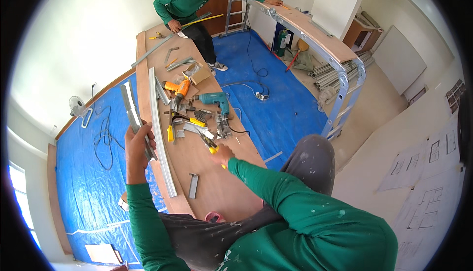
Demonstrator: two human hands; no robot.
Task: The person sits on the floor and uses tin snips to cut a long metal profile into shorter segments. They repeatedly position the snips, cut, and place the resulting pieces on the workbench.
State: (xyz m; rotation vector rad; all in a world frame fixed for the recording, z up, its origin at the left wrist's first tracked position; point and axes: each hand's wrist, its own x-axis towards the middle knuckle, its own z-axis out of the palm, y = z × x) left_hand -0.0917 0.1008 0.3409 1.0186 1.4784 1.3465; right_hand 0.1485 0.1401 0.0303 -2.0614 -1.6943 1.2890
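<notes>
My left hand [138, 148] is wrapped round a grey metal channel [130, 104], held up and tilted above the left edge of the wooden board [224, 192]. My right hand [224, 155] grips yellow-handled metal snips [212, 147] over the middle of the board, blades pointing away from me. Close by lie a teal power drill [216, 99], an orange drill [178, 87] and several small cut metal pieces [202, 115]. A long metal channel [161, 140] runs along the board's left side. Nearer to me rests a short metal piece [193, 186].
At the board's far end, a person [189, 2] in green holds a metal strip and a yellow tape measure. An open cardboard box [198, 75] stands near the drills. Blue sheeting [276, 103] with cables covers the floor. A plank on a folding ladder [340, 81] stands right; a fan [77, 106] left.
</notes>
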